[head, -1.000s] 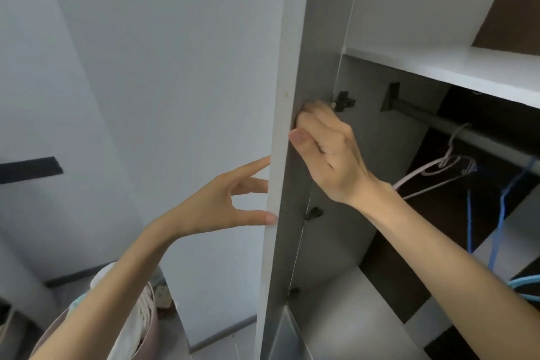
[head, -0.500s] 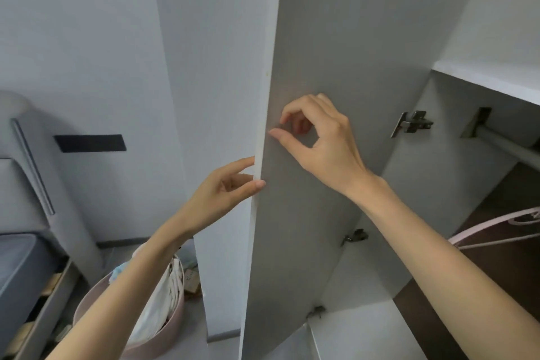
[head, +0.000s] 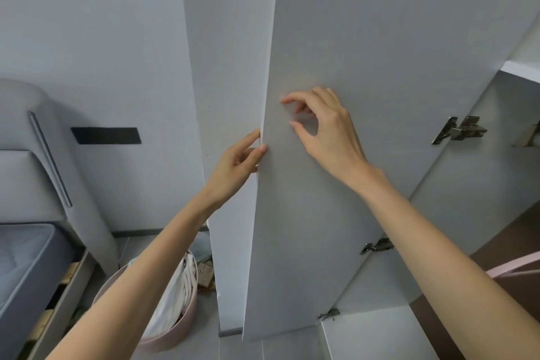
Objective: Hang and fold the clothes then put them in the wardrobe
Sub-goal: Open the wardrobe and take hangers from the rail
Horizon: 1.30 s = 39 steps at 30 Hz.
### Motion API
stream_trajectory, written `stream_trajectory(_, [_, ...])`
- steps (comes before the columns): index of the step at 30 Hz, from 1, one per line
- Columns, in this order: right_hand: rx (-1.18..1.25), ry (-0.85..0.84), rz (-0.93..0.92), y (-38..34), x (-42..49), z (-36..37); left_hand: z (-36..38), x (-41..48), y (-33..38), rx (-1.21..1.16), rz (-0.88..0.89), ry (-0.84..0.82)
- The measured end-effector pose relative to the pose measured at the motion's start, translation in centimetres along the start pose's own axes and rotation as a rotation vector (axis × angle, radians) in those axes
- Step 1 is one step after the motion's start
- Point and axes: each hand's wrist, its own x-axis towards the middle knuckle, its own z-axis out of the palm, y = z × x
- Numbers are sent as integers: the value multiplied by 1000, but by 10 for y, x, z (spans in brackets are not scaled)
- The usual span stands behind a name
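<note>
wardrobe door (head: pixel 336 38): stiff panel, judged light on hinges (head: pixel 458 131); left hand (head: pixel 239 161) pinches its free edge, right hand (head: pixel 324 128) loosely curled, empty, at its inner face. clothes (head: pixel 172 301), soft, limp, in pink basket (head: pixel 175 333) at 7 o'clock.

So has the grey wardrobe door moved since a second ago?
Yes. The grey wardrobe door has swung wider open, leftward, away from the hinged side panel.

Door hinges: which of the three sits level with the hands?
The top hinge, right of the right hand; the middle hinge and bottom hinge sit lower, below wrist level.
</note>
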Motion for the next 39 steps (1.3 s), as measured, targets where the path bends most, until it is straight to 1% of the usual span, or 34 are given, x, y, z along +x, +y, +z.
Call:
stream_trajectory(6, [10,-1,28,17,-8,11,-6,16,-8,22,-1,23])
stream_trajectory(8, [10,9,18,20,-12,13,-6,16,-11,38,9,61])
stream_trajectory(10, [15,19,14,21,-16,14,-4,14,-11,66,35,200])
stream_trajectory(13, [41,27,40,22,-25,13,-2,9,-5,160,135,446])
stream_trajectory(15, [55,25,71,22,-34,11,0,4,4,227,211,530])
stream_trajectory(16, [58,29,87,22,-39,8,2,2,9,259,244,537])
stream_trajectory(17, [60,40,102,22,-45,5,5,0,14,282,269,519])
stream_trajectory(19, [55,80,134,20,-57,-3,17,-5,23,285,286,433])
stream_trajectory(24, [-14,182,267,21,-102,-42,60,-12,33,223,232,240])
stream_trajectory(29, [-111,259,436,33,-159,-110,129,-9,36,133,226,59])
stream_trajectory(35, [-271,451,592,42,-211,-173,222,2,41,65,227,-170])
stream_trajectory(39, [-253,575,795,59,-237,-200,276,13,38,45,232,-313])
